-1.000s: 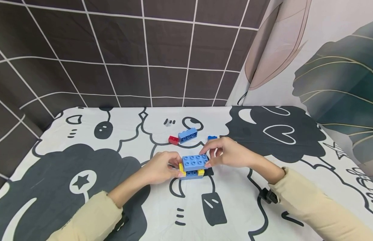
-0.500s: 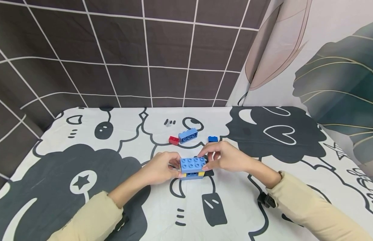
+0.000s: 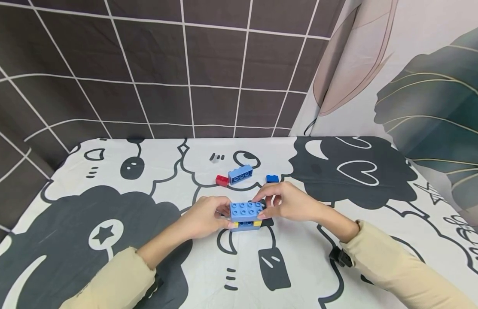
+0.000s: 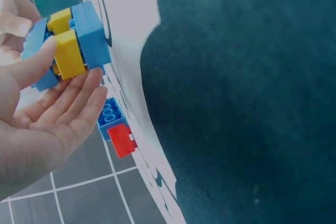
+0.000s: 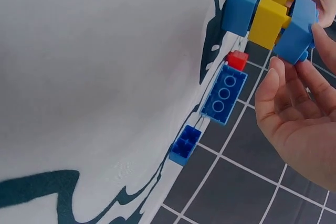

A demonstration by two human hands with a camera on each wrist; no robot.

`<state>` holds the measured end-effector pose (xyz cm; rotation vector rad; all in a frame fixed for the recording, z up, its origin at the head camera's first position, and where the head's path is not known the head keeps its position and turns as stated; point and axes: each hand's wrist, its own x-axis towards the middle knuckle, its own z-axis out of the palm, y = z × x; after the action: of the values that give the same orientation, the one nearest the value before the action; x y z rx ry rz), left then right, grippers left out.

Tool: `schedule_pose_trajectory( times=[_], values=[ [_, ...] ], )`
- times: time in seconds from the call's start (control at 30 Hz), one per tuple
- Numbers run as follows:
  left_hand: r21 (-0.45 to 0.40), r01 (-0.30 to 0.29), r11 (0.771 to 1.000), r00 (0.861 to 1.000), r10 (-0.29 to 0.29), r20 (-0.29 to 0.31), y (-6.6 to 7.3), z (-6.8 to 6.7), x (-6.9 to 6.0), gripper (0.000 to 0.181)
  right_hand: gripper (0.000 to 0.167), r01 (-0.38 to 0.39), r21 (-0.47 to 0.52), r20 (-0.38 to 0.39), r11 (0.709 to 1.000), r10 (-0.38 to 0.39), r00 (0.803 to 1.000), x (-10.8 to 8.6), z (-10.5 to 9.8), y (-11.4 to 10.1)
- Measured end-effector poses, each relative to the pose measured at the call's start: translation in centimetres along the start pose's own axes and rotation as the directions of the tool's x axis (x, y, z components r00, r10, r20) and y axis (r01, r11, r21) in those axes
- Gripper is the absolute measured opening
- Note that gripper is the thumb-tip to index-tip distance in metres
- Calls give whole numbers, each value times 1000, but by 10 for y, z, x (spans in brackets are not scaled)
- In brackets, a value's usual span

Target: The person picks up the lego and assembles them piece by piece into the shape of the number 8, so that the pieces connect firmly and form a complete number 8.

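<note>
Two yellow bricks (image 5: 266,23) stand spaced apart on a lower light blue brick (image 3: 245,228), which rests on the cloth. My left hand (image 3: 208,216) holds this stack at its left end; in the left wrist view the thumb presses a yellow brick and the fingers reach to the lower blue brick. Over the top, my right hand (image 3: 288,201) pinches an eight-stud light blue brick (image 3: 245,211) by its right end. Yellow studs show in a narrow gap under that upper brick in the right wrist view. Parts of the stack are covered by the fingers.
Behind the stack lie a small red brick (image 3: 222,180), a light blue brick (image 3: 240,174) tipped on its side with its hollow underside showing, and a small dark blue brick (image 3: 272,178). A cartoon-printed cloth (image 3: 208,274) covers the table; a dark gridded curtain (image 3: 153,51) rises behind.
The upper blue brick has moved slightly left and down, lining up over the yellow bricks, with my right hand following. More of the small dark blue brick shows. My left hand has hardly moved.
</note>
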<state>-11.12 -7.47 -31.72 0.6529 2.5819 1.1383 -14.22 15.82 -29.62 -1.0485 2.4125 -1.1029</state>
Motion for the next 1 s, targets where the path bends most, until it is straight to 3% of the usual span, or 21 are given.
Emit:
schedule_pose_trajectory(
  times=[0.33,0.53,0.77,1.0],
  values=[
    [2,50,999,998,-50,40,2,-4,-1,37,27,16,-57,7,998,-16,1000,0,1,-3],
    [22,-16,1000,1000,15,22,4,-12,0,44,27,24,-75,13,997,-23,1000,1,0,-4],
    [5,-83,997,997,83,-3,9,-17,1,38,28,18,-99,24,995,-16,1000,1,-1,-5],
    [-20,-80,997,997,80,-11,7,-11,3,28,29,25,-118,21,993,-23,1000,1,-1,-7]
  ],
)
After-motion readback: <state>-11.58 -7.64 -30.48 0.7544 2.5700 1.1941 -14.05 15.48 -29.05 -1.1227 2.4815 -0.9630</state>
